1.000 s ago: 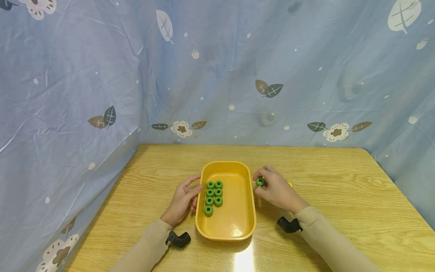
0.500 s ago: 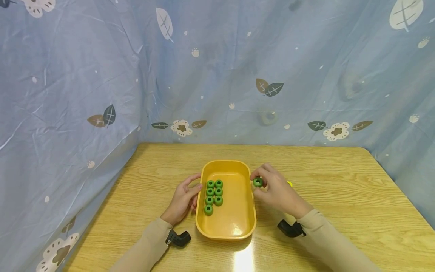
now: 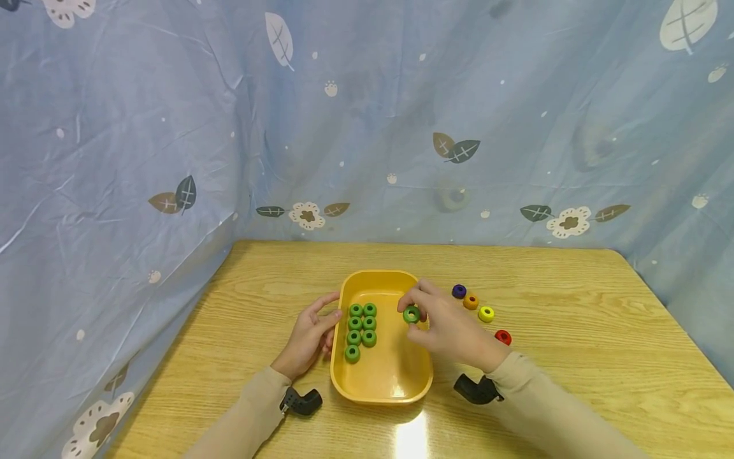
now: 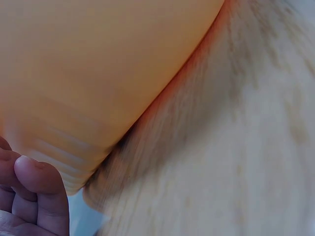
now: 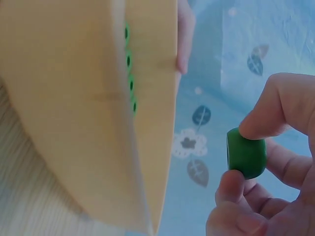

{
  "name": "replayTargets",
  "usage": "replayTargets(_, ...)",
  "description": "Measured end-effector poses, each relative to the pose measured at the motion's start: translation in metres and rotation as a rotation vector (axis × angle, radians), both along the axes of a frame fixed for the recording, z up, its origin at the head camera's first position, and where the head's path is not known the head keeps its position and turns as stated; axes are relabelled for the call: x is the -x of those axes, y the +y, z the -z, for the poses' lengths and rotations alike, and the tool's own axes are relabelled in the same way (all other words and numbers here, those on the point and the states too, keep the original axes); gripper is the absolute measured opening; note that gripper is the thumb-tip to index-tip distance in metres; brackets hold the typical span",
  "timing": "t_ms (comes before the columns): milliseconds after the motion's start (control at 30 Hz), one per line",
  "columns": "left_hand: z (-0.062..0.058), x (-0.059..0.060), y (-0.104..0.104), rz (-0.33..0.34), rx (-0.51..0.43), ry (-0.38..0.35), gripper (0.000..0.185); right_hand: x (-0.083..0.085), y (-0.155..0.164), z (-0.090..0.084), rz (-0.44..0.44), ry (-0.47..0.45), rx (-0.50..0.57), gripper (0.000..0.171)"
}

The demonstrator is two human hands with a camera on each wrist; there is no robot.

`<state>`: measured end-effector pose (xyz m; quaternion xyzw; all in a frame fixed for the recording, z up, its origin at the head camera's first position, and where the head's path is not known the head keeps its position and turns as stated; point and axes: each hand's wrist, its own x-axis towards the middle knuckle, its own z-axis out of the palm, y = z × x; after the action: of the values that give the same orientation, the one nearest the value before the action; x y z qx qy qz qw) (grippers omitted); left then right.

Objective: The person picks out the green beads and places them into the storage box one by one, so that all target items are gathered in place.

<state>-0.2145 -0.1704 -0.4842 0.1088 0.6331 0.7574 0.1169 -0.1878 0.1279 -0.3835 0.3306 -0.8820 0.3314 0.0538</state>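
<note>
My right hand [image 3: 444, 322] pinches a green bead [image 3: 411, 314] between thumb and fingers, above the right side of a yellow tray [image 3: 381, 400]. In the right wrist view the bead [image 5: 247, 153] is a short rounded cylinder, held clear of the tray wall [image 5: 74, 123]. Several green beads [image 3: 369, 323] stand holes up in two columns along the tray's left side. My left hand [image 3: 306, 338] holds the tray's left side, thumb at the rim and fingers along the outer wall. The left wrist view shows its fingers [image 4: 42, 191] by the tray's outside.
Right of the tray on the wooden table [image 3: 573, 306] lie a dark blue bead [image 3: 459, 291], an orange bead [image 3: 471, 301], a yellow bead [image 3: 486, 313] and a red bead [image 3: 503, 337]. A patterned blue curtain [image 3: 367, 127] hangs behind the table.
My right hand has carried the green bead leftward, from beside the tray to over its inside. The coloured beads on the right have come into view. The left hand has stayed in place.
</note>
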Motion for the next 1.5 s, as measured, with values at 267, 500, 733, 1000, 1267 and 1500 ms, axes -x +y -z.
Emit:
replayTargets(267, -0.001, 0.000, 0.000, 0.003, -0.004, 0.000, 0.055, -0.001, -0.022, -0.008, -0.129, -0.022, -0.080, 0.026)
replayTargets(500, -0.002, 0.000, 0.000, 0.011, -0.005, 0.000, 0.057, 0.003, -0.038, -0.009, -0.205, -0.122, -0.168, 0.021)
replayTargets(733, -0.002, -0.001, -0.001, 0.026, -0.012, -0.008, 0.057, 0.011, -0.057, -0.002, -0.253, -0.147, -0.247, 0.019)
replayTargets(1000, -0.002, -0.001, -0.001, 0.034, -0.012, -0.003, 0.058, 0.014, -0.072, 0.002, -0.267, -0.176, -0.356, 0.017)
replayTargets(1267, -0.003, -0.001, -0.002, 0.038, -0.011, 0.002, 0.059, 0.021, -0.080, 0.006, -0.261, -0.201, -0.432, 0.020)
replayTargets(1500, -0.003, -0.001, -0.002, 0.032, -0.012, -0.004, 0.058, 0.028, -0.081, 0.012, -0.253, -0.225, -0.479, 0.020)
